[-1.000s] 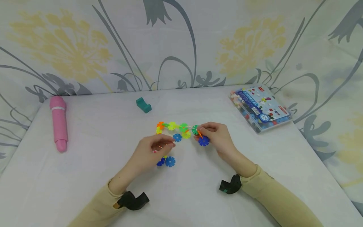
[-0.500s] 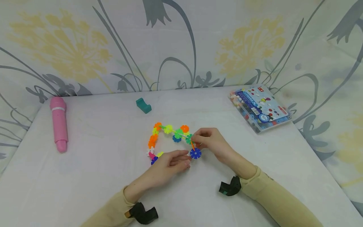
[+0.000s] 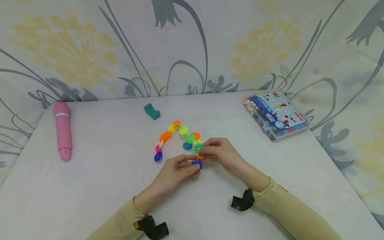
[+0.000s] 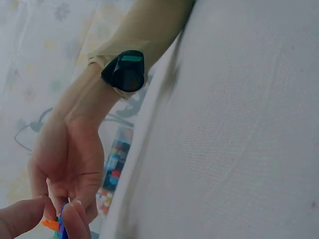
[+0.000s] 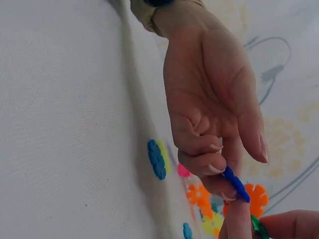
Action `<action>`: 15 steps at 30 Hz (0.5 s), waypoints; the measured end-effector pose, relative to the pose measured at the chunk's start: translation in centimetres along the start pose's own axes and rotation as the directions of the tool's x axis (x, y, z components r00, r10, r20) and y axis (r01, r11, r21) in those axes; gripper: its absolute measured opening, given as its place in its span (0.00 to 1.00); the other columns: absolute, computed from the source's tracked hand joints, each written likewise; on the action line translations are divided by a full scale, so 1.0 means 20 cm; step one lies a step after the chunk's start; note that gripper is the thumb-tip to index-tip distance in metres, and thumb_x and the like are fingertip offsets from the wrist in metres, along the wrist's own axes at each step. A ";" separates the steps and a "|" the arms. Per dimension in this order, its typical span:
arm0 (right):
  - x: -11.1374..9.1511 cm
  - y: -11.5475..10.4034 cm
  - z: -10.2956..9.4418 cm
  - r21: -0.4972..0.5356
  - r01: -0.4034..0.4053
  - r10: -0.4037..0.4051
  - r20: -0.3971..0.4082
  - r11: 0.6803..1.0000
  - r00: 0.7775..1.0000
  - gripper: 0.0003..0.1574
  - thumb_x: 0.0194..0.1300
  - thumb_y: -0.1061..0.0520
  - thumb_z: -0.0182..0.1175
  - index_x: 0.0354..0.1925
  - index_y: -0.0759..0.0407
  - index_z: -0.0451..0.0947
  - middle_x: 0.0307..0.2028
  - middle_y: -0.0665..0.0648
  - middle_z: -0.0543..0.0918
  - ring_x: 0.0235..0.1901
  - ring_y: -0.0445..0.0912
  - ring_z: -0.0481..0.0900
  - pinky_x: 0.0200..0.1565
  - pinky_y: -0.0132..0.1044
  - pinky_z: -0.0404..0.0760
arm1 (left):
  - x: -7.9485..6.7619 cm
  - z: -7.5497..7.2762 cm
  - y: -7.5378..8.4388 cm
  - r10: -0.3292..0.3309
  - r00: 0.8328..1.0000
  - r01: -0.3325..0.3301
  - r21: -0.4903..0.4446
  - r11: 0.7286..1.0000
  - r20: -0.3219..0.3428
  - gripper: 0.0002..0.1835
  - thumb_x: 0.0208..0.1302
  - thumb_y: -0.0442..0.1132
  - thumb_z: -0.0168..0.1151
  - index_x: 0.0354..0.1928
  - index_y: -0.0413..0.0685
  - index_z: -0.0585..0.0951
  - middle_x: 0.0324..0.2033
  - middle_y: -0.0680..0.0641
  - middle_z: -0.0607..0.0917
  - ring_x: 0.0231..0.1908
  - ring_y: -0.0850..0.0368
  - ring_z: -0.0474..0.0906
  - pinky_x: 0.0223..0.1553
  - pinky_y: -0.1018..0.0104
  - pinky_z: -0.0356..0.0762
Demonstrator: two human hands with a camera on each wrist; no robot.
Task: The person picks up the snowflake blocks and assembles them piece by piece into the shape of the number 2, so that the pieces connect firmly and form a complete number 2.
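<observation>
A chain of colourful plastic snowflake discs curves over the table between my hands. My left hand (image 3: 174, 171) pinches a dark blue snowflake disc (image 3: 197, 163) at the chain's near end, its thumb on the disc. A thin orange disc (image 3: 198, 155), seen edge-on, joins it to a green snowflake disc (image 3: 198, 148). That green disc is pinched between the thumb and finger of my right hand (image 3: 223, 155). In the right wrist view the green disc (image 5: 257, 227) shows only partly. The chain runs back through yellow and orange discs (image 3: 165, 136) to a blue one (image 3: 158, 156) at left.
A clear compartment box (image 3: 277, 113) of coloured pieces stands at the back right. At the back left lies a pink microphone-shaped toy (image 3: 62, 131). A teal curved block (image 3: 152, 111) sits near the back edge of the white-covered table (image 3: 105, 173).
The left hand has moved right and taken hold of the dark blue disc. My right hand has come slightly nearer and left with the green disc. The chain's left part has swung about.
</observation>
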State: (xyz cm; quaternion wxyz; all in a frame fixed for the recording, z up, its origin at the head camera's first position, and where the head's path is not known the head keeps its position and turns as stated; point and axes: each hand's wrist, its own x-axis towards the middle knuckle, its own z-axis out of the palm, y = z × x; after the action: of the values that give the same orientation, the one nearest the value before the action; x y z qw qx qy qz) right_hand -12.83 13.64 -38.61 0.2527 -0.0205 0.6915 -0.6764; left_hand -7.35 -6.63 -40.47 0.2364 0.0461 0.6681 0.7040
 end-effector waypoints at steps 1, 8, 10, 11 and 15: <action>0.00 0.00 0.00 0.010 -0.004 0.004 0.006 1.000 1.000 0.09 0.67 0.63 0.60 0.40 0.72 0.76 0.30 0.57 0.86 0.31 0.47 0.86 0.39 0.40 0.87 | 0.00 0.00 0.00 -0.001 1.000 0.001 0.008 1.000 -0.010 0.24 0.69 0.39 0.63 0.63 0.35 0.74 0.46 0.35 0.87 0.42 0.50 0.88 0.51 0.62 0.83; 0.00 0.02 -0.01 0.081 -0.045 0.039 0.077 0.996 0.996 0.05 0.66 0.66 0.59 0.32 0.67 0.76 0.29 0.59 0.85 0.30 0.49 0.87 0.43 0.45 0.87 | 0.01 -0.03 0.00 0.007 0.994 0.002 0.080 0.997 -0.113 0.20 0.70 0.41 0.63 0.58 0.37 0.80 0.42 0.41 0.89 0.36 0.51 0.87 0.45 0.64 0.84; 0.00 0.02 -0.01 0.117 -0.067 0.056 0.089 0.991 0.994 0.06 0.66 0.66 0.59 0.30 0.66 0.77 0.30 0.60 0.85 0.31 0.49 0.87 0.43 0.45 0.87 | 0.01 -0.03 0.01 0.011 0.991 0.000 0.081 0.997 -0.137 0.18 0.70 0.40 0.63 0.57 0.37 0.81 0.42 0.41 0.89 0.35 0.51 0.86 0.44 0.63 0.85; 0.00 0.02 -0.01 0.132 -0.077 0.065 0.095 0.988 0.993 0.07 0.65 0.67 0.59 0.29 0.65 0.77 0.30 0.60 0.86 0.31 0.49 0.87 0.44 0.45 0.87 | 0.01 -0.04 0.01 0.012 0.989 0.000 0.081 0.997 -0.147 0.18 0.70 0.40 0.63 0.56 0.37 0.81 0.43 0.41 0.89 0.35 0.51 0.87 0.44 0.64 0.85; 0.01 0.04 -0.02 0.191 -0.118 0.097 0.116 0.974 0.988 0.08 0.65 0.68 0.59 0.28 0.64 0.79 0.32 0.60 0.87 0.35 0.50 0.88 0.46 0.45 0.86 | 0.01 -0.04 0.01 -0.009 0.984 0.019 0.058 0.998 -0.177 0.17 0.70 0.40 0.63 0.55 0.37 0.82 0.43 0.41 0.88 0.35 0.53 0.88 0.44 0.64 0.85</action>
State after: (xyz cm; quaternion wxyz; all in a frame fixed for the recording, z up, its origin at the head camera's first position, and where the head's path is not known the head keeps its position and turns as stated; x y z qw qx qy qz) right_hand -12.88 13.96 -39.35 0.3263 0.0062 0.6066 -0.7249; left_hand -7.97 -7.33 -40.34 0.1797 -0.0141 0.7073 0.6835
